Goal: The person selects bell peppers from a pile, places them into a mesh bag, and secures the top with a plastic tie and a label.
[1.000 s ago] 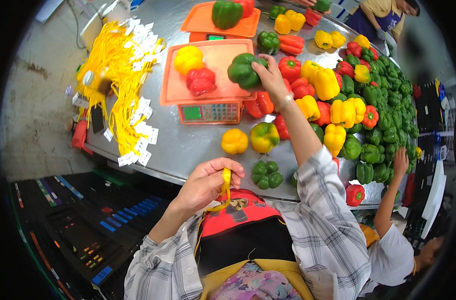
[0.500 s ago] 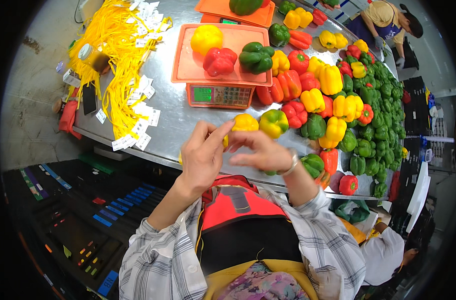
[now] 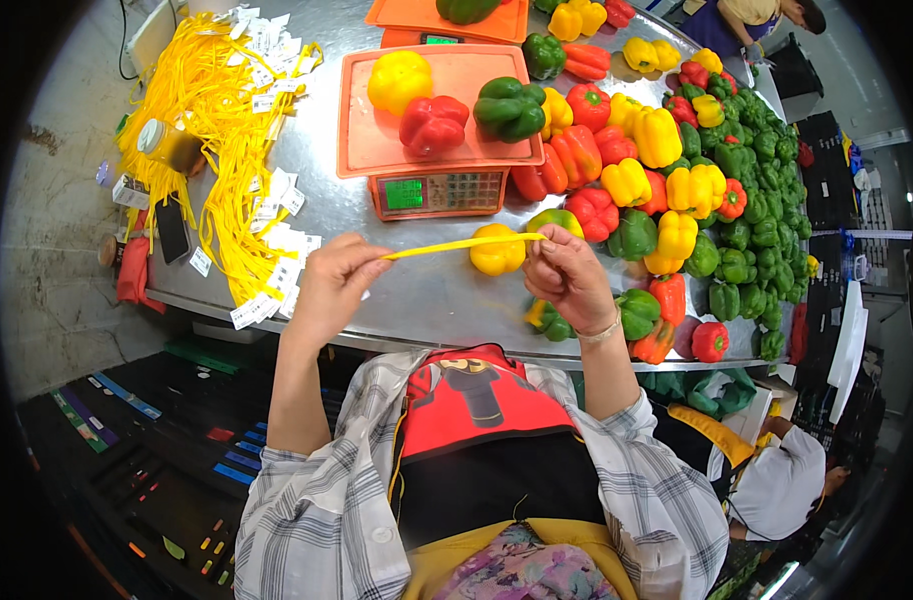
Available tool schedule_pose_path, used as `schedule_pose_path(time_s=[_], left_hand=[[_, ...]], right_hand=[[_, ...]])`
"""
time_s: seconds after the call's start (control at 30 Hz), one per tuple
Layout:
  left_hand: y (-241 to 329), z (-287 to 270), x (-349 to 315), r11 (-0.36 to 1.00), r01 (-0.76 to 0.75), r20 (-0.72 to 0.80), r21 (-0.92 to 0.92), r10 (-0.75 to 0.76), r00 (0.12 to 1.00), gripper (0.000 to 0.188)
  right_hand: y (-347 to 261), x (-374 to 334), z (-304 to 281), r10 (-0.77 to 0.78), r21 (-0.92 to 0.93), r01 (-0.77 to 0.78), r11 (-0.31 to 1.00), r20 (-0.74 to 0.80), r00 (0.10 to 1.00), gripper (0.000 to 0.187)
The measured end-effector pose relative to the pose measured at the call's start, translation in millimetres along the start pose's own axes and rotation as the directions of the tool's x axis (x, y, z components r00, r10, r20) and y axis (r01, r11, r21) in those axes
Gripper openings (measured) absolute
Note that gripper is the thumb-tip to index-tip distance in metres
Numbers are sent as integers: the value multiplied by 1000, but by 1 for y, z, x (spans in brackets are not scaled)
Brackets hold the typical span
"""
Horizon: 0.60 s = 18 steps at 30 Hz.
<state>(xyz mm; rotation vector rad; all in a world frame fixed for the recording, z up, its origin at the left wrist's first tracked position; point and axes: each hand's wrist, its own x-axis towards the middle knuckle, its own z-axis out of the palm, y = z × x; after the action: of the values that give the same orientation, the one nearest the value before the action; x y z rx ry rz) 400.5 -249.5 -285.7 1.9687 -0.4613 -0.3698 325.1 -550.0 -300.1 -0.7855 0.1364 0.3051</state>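
A narrow yellow strip is stretched nearly level between my two hands, above the metal table. My left hand pinches its left end between thumb and fingers; my right hand pinches the other end, fingers curled. Just behind the strip sits a yellow bell pepper, with a yellow-green pepper beside it, partly hidden by my right hand. Beyond them stands an orange scale with a lit green display. Its tray holds a yellow pepper, a red pepper and a green pepper.
Yellow strips with white tags lie heaped at the left, near a phone and a lidded jar. Red, yellow and green peppers cover the right side. A second orange scale stands behind. Other people are at far right and lower right.
My hands were close together near the front yellow pepper. They have moved apart, left and right, and the yellow strip now shows stretched between them.
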Motion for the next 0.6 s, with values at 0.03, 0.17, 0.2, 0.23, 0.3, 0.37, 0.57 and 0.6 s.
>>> schedule_pose_path(time_s=[0.03,0.17,0.2,0.23,0.3,0.37,0.57,0.6], left_hand=[[-2,-3,0,999,14,-33,-36,-16,999,9],[-22,-19,11,998,-44,-182,-34,37,983,8],[-31,-25,14,998,-49,-228,33,55,972,8],[-39,-32,15,994,-51,-274,100,77,959,8],[-49,-45,14,999,30,-396,45,-10,918,9],[-66,-55,13,997,41,-432,66,-9,902,10],[-79,-75,14,772,153,-481,616,216,850,11],[-85,-78,12,731,227,-501,643,178,847,12]], right_hand=[[2,1,-2,27,-15,-28,1000,-8,1000,14],[0,-1,-8,96,-312,-115,943,-75,993,19],[-1,-3,-9,97,-438,-133,889,-104,990,20],[-5,-7,-9,141,-515,-180,838,-115,983,20],[-17,-16,-10,224,-651,-263,712,-144,964,20],[-20,-24,-30,249,-694,-292,657,-166,954,20],[-30,-42,-51,208,-827,-228,514,-138,968,17],[-28,-41,-53,200,-844,-196,500,-107,974,21]])
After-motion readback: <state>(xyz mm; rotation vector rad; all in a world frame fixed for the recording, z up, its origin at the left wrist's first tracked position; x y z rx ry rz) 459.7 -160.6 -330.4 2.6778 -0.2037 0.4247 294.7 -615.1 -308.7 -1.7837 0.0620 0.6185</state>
